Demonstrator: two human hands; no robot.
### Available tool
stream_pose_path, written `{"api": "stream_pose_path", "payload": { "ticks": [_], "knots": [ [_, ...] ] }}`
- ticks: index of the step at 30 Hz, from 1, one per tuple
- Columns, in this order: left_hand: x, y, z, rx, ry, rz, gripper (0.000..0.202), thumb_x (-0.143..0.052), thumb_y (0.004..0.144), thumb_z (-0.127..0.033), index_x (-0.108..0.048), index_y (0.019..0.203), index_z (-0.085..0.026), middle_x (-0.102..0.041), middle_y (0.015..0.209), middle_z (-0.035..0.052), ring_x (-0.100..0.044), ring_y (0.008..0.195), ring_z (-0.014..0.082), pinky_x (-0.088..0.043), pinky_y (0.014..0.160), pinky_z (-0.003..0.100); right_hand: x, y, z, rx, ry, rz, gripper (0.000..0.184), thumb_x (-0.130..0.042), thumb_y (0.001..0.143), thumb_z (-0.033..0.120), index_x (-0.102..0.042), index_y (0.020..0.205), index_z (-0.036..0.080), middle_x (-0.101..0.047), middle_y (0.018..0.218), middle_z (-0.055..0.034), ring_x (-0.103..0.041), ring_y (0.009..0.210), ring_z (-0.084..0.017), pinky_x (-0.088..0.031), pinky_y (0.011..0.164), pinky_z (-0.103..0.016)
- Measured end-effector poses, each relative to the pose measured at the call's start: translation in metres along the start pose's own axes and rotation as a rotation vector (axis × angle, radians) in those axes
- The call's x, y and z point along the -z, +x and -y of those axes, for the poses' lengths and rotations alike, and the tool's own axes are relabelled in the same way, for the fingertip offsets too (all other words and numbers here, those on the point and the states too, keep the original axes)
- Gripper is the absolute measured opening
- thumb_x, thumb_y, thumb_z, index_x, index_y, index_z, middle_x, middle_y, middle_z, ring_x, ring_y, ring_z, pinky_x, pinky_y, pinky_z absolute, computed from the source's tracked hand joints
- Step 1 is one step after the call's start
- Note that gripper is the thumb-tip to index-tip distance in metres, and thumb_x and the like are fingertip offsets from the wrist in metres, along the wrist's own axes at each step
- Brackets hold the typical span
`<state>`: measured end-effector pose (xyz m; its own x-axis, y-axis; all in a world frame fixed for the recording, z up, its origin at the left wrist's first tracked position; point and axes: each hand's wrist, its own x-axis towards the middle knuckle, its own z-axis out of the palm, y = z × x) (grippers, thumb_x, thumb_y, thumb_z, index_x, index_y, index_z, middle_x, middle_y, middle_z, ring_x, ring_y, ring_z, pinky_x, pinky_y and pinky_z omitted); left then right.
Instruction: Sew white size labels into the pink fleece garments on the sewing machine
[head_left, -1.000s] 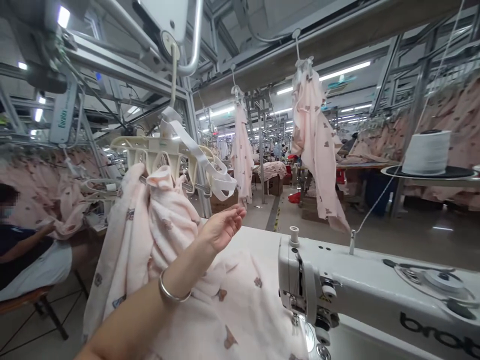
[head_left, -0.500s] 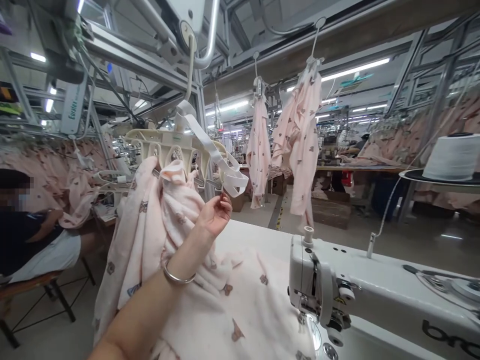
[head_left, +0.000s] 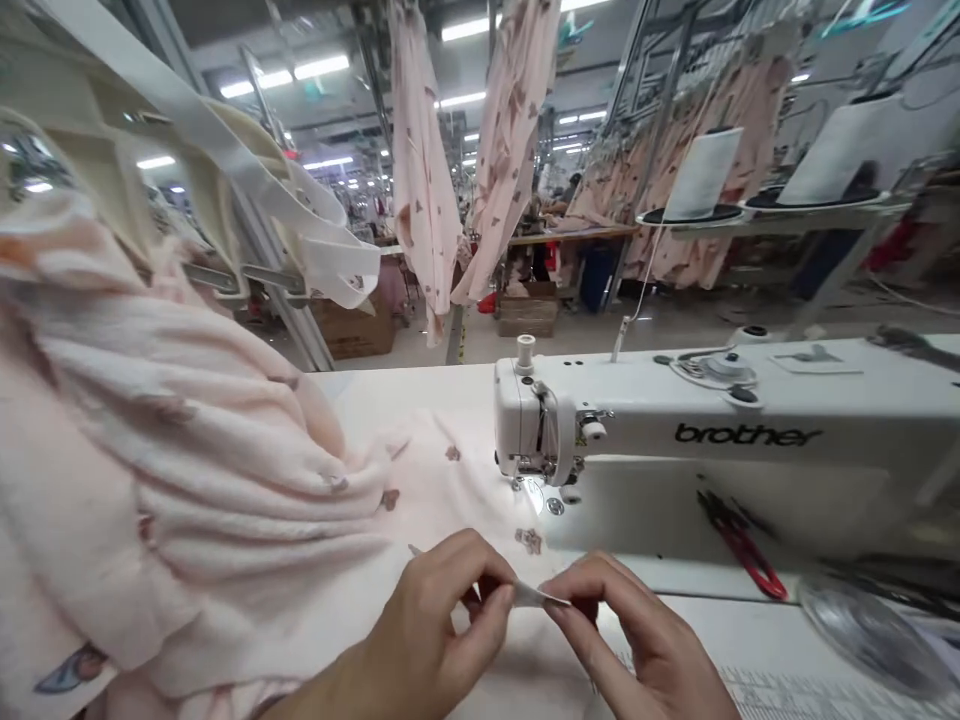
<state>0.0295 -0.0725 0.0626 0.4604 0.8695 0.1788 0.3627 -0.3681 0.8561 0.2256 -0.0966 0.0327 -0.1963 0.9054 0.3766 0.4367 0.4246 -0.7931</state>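
Note:
Both of my hands are pinching the ends of a small pale strip (head_left: 531,594), held low in front of the sewing machine. My left hand (head_left: 450,610) grips its left end between thumb and forefinger. Opposite it, my right hand (head_left: 626,635) pinches the right end. Under and behind them spreads pale pink fleece fabric (head_left: 247,510) with small brown prints, reaching to the needle area of the white sewing machine (head_left: 675,400). At upper left, a looped white band (head_left: 255,170) hangs over the cream hanger clamp (head_left: 105,140) that carries the fleece.
Red-handled snips (head_left: 742,550) lie on the machine bed at right. White thread cones (head_left: 703,175) stand behind the machine. Pink garments (head_left: 427,170) hang across the aisle, and a cardboard box (head_left: 527,310) sits on the floor. A clear round object (head_left: 874,635) rests at lower right.
My left hand has come down from the white band at the hanger to the front of the machine. My right hand has entered view, and both now hold the strip. The view has swung right.

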Motion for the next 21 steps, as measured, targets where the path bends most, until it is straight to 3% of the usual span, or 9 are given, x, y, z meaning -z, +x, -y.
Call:
{"api": "stream_pose_path", "payload": {
  "ticks": [2, 4, 6, 8, 12, 14, 17, 21],
  "knots": [
    [0.006, 0.001, 0.004, 0.289, -0.282, 0.130, 0.029, -0.048, 0.089, -0.038, -0.060, 0.092, -0.012, -0.057, 0.078, 0.0054, -0.054, 0.061, 0.0103, -0.045, 0.057, 0.021, 0.000, 0.001, 0.002, 0.149, -0.031, -0.028, 0.012, -0.048, 0.092, 0.015, -0.057, 0.093, 0.023, -0.051, 0.078, -0.0003, -0.054, 0.071, -0.011, -0.046, 0.063, -0.018],
    [0.010, 0.004, 0.008, 0.565, -0.635, 0.258, 0.038, -0.050, 0.086, -0.047, -0.059, 0.089, -0.010, -0.058, 0.073, 0.0051, -0.054, 0.055, 0.0086, -0.044, 0.052, 0.019, -0.002, 0.000, 0.001, 0.332, -0.104, -0.048, 0.027, -0.049, 0.087, 0.005, -0.057, 0.106, 0.023, -0.049, 0.083, -0.0029, -0.052, 0.076, -0.013, -0.046, 0.066, -0.023],
    [0.010, 0.006, 0.011, 0.699, -0.864, 0.298, 0.036, -0.062, 0.078, -0.045, -0.055, 0.077, -0.009, -0.056, 0.062, 0.0028, -0.052, 0.049, 0.0066, -0.041, 0.048, 0.015, -0.005, -0.002, -0.001, 0.416, -0.155, -0.056, 0.036, -0.049, 0.085, 0.001, -0.056, 0.112, 0.024, -0.049, 0.086, -0.0045, -0.051, 0.080, -0.015, -0.045, 0.068, -0.027],
    [0.008, 0.006, 0.012, 0.684, -0.887, 0.212, 0.034, -0.071, 0.072, -0.038, -0.053, 0.073, -0.010, -0.056, 0.055, 0.0013, -0.050, 0.046, 0.0056, -0.039, 0.047, 0.014, -0.008, -0.003, -0.004, 0.325, -0.128, -0.083, 0.036, -0.049, 0.086, 0.004, -0.056, 0.113, 0.026, -0.050, 0.092, -0.0051, -0.052, 0.084, -0.015, -0.046, 0.072, -0.027],
    [0.002, 0.006, 0.007, 0.530, -0.645, 0.035, 0.035, -0.070, 0.074, -0.041, -0.052, 0.074, -0.011, -0.059, 0.058, 0.0027, -0.055, 0.052, 0.0082, -0.045, 0.054, 0.017, -0.010, -0.001, -0.005, -0.189, 0.248, 0.007, 0.030, -0.054, 0.091, 0.030, -0.049, 0.120, 0.029, -0.056, 0.099, -0.0034, -0.058, 0.085, -0.014, -0.049, 0.076, -0.023],
    [-0.001, 0.006, 0.003, 0.527, -0.583, 0.020, 0.036, -0.069, 0.074, -0.043, -0.052, 0.074, -0.011, -0.059, 0.059, 0.0024, -0.056, 0.055, 0.0093, -0.047, 0.056, 0.019, -0.011, 0.002, -0.002, -0.390, 0.454, 0.095, 0.025, -0.054, 0.090, 0.042, -0.054, 0.108, 0.025, -0.058, 0.090, -0.0021, -0.058, 0.078, -0.014, -0.049, 0.072, -0.022],
    [-0.003, 0.005, 0.001, 0.524, -0.552, 0.032, 0.037, -0.068, 0.075, -0.045, -0.052, 0.074, -0.012, -0.058, 0.060, 0.0024, -0.056, 0.057, 0.0103, -0.047, 0.058, 0.020, -0.013, 0.005, 0.005, -0.517, 0.568, 0.080, 0.030, -0.057, 0.086, 0.049, -0.057, 0.080, 0.019, -0.054, 0.071, 0.0010, -0.054, 0.067, -0.012, -0.044, 0.065, -0.020],
    [-0.003, 0.004, 0.004, 0.505, -0.495, 0.061, 0.033, -0.067, 0.077, -0.041, -0.056, 0.083, -0.011, -0.057, 0.066, 0.0020, -0.055, 0.063, 0.0101, -0.047, 0.061, 0.020, -0.016, 0.007, 0.010, -0.535, 0.557, 0.038, 0.032, -0.060, 0.083, 0.049, -0.055, 0.074, 0.019, -0.052, 0.066, 0.0023, -0.050, 0.064, -0.012, -0.039, 0.063, -0.021]
  ]
}}
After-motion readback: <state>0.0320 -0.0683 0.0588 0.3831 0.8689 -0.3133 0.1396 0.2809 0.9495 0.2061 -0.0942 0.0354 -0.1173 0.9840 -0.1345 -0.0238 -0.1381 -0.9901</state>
